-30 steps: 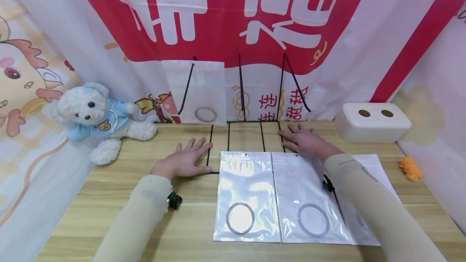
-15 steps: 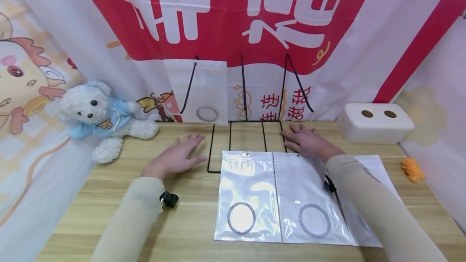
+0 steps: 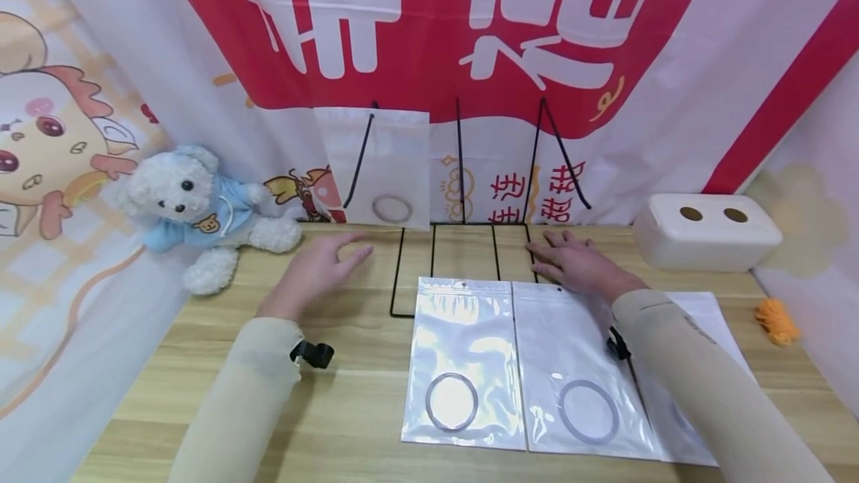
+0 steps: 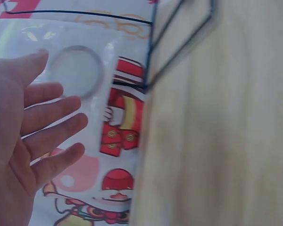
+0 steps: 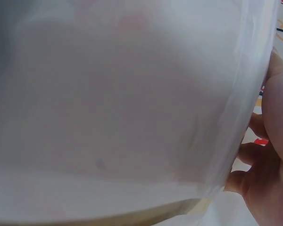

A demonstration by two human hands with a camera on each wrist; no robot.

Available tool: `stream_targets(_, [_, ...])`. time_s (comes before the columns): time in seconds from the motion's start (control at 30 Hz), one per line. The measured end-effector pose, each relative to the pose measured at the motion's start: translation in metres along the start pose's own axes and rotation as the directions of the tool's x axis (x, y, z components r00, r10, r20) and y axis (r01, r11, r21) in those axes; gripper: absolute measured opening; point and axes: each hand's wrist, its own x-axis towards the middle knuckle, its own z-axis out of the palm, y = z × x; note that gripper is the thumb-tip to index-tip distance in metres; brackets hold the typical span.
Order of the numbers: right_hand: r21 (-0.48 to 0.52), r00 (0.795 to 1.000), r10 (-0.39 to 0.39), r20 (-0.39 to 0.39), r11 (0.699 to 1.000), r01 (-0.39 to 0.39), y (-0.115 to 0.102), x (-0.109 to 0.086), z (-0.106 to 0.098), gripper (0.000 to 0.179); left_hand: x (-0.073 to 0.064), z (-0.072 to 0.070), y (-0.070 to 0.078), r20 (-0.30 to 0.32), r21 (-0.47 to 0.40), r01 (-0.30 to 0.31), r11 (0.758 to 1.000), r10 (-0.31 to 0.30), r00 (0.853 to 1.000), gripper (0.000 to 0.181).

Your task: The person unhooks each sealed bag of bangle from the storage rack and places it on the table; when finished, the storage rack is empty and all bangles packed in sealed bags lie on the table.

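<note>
Left hand near hanging pouch, seemingly apart

left hand: raised, fingers straight | right hand: flat, palm down

Bare wooden table lies open left of the black wire rack, up to the teddy bear. Three flat plastic bags cover the table's near right. The white box blocks the far right corner.
</note>
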Motion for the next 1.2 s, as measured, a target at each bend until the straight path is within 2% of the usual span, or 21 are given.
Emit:
stream_targets(0.1, [-0.003,1.0,-0.005,-0.001,1.0,0.005,0.0,0.001,0.0,0.062,0.004,-0.01,0.003,-0.101,-0.061,0.007,0.998,-0.013,0.995,0.057])
stream_targets(0.17, [-0.006,1.0,-0.008,-0.002,1.0,0.008,0.001,0.001,0.0,0.062,0.007,-0.015,0.006,-0.193,-0.092,-0.023,0.996,0.005,0.981,0.049])
stream_targets(0.23, [-0.009,1.0,-0.011,-0.003,1.0,0.011,0.0,0.001,0.0,0.062,0.01,-0.02,0.009,-0.301,-0.106,-0.07,0.992,0.035,0.953,0.041])
stream_targets(0.3, [-0.009,1.0,-0.013,-0.005,1.0,0.013,0.0,0.0,0.0,0.062,0.013,-0.025,0.012,-0.401,-0.094,-0.114,0.989,0.067,0.913,0.034])
stream_targets(0.37, [-0.009,1.0,-0.017,-0.007,1.0,0.017,0.0,0.0,0.0,0.062,0.017,-0.03,0.016,-0.474,-0.104,-0.132,0.986,0.068,0.878,0.03])
stream_targets(0.43, [-0.011,1.0,-0.02,-0.008,1.0,0.02,0.0,-0.001,-0.001,0.062,0.021,-0.037,0.02,-0.519,-0.132,-0.133,0.982,0.046,0.854,0.028])
stream_targets(0.5, [-0.004,1.0,-0.02,-0.007,1.0,0.02,-0.001,-0.001,-0.001,0.062,0.025,-0.044,0.024,-0.541,-0.17,-0.117,0.978,0.007,0.841,0.029])
stream_targets(0.63, [0.001,1.0,-0.017,-0.002,1.0,0.017,-0.003,-0.002,-0.001,0.062,0.033,-0.057,0.03,-0.558,-0.245,-0.069,0.967,-0.083,0.826,0.034])
stream_targets(0.8, [-0.005,1.0,-0.009,0.002,1.0,0.009,-0.002,-0.001,-0.001,0.062,0.045,-0.068,0.033,-0.598,-0.335,-0.065,0.94,-0.159,0.786,0.036])
stream_targets(0.9, [-0.006,1.0,-0.008,0.002,1.0,0.008,-0.002,-0.001,-0.001,0.062,0.051,-0.075,0.037,-0.604,-0.377,-0.049,0.925,-0.205,0.77,0.039])
stream_targets(1.07, [-0.016,1.0,-0.007,0.007,1.0,0.007,-0.003,0.0,0.0,0.062,0.059,-0.085,0.046,-0.597,-0.409,-0.006,0.913,-0.262,0.758,0.044])
stream_targets(1.2, [-0.021,1.0,-0.009,0.005,1.0,0.009,-0.003,0.0,0.0,0.062,0.064,-0.092,0.053,-0.584,-0.437,0.011,0.899,-0.293,0.757,0.048])
